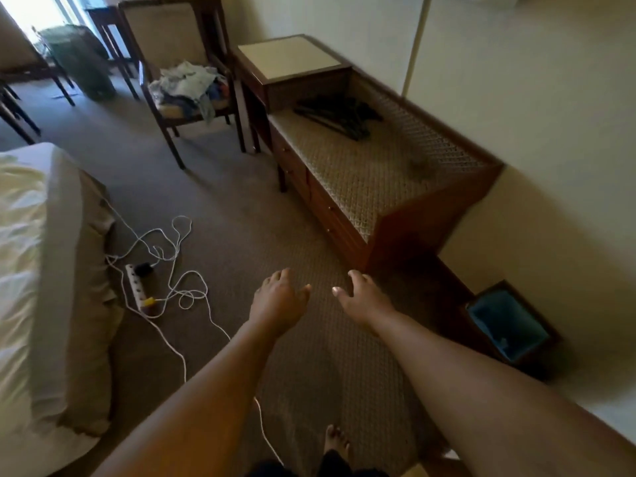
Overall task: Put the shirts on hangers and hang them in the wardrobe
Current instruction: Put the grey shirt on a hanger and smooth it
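A heap of crumpled shirts (187,87) lies on the seat of a wooden armchair (161,36) at the back. Several black hangers (339,117) lie in a pile on the woven top of a low wooden bench (378,173) against the right wall. My left hand (277,299) and my right hand (361,296) are stretched out in front of me over the carpet, fingers loosely spread, holding nothing. Both hands are well short of the shirts and the hangers. No wardrobe is in view.
A bed (31,270) fills the left side. A white power strip (136,285) with tangled white cables lies on the carpet beside it. A dark waste bin (509,327) stands by the right wall. A small side table (292,60) adjoins the bench.
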A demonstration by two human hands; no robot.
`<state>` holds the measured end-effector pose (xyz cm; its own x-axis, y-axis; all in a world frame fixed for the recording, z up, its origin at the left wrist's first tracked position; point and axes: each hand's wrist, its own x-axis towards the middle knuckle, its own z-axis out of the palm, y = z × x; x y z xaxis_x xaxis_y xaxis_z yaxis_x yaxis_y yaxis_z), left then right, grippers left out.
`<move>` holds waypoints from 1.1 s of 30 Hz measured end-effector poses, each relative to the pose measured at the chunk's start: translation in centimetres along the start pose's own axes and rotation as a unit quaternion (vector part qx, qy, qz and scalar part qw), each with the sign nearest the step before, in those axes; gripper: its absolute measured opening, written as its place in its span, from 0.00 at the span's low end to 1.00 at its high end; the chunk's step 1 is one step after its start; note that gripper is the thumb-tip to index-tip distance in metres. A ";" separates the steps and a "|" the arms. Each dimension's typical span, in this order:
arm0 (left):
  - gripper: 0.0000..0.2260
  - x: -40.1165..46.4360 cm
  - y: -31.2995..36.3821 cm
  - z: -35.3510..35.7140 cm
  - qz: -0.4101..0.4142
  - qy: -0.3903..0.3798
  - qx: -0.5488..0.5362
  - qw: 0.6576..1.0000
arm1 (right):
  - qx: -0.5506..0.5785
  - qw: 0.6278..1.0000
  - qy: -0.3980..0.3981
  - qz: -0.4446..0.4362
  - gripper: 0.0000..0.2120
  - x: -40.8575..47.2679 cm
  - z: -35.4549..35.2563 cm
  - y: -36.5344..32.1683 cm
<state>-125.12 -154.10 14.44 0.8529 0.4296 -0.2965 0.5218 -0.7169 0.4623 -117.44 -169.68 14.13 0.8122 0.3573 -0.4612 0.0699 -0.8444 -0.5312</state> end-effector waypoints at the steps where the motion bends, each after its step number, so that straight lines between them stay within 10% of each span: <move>1: 0.29 2.4 0.5 -1.0 0.002 0.001 -0.007 1.000 | -0.005 1.000 0.002 -0.003 0.32 2.2 -1.0 -1.2; 19: 0.24 48.2 2.4 -17.4 0.130 -0.016 0.039 0.991 | 0.073 0.992 0.093 0.053 0.31 41.2 -13.4 -20.7; 33: 0.28 81.7 13.3 -19.9 0.211 -0.074 0.076 0.972 | 0.092 0.982 0.132 0.095 0.31 70.9 -24.6 -21.9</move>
<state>-48.23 -117.60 12.97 0.9736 0.0037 -0.2284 0.1075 -0.8896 0.4440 -47.19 -135.64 10.56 0.9242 0.0645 -0.3763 -0.1828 -0.7906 -0.5844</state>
